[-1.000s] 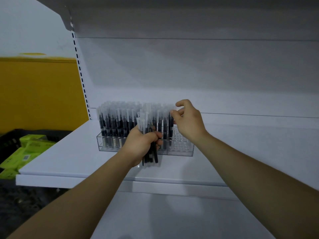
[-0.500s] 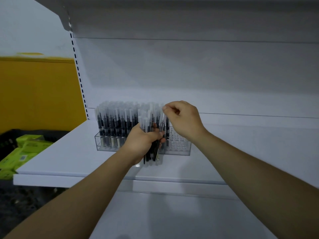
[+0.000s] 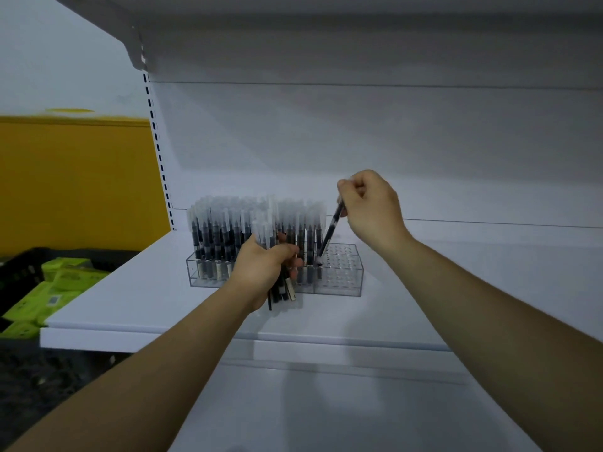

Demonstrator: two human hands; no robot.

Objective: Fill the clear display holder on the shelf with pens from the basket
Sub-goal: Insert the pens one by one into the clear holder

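Observation:
A clear display holder [image 3: 342,282] stands on the white shelf [image 3: 137,298]. Most of its holes hold upright black pens with frosted caps [image 3: 225,230]; the rightmost rows of holes are empty. My left hand [image 3: 261,269] grips a bundle of pens [image 3: 280,288] in front of the holder. Up and to the right, my right hand [image 3: 368,207] pinches a single pen [image 3: 330,231] by its cap end. That pen is tilted, with its lower tip at a hole beside the last filled row.
A black basket [image 3: 23,272] with yellow-green boxes [image 3: 58,285] sits low at the left, beside the shelf. A yellow wall panel [image 3: 78,184] stands behind it. Another shelf [image 3: 326,27] overhangs above, and a lower shelf surface [image 3: 326,406] lies below.
My right hand has pulled one pen from the bundle, lifted up and to the right, and brought its tip down to an empty hole. My left hand still holds the bundle.

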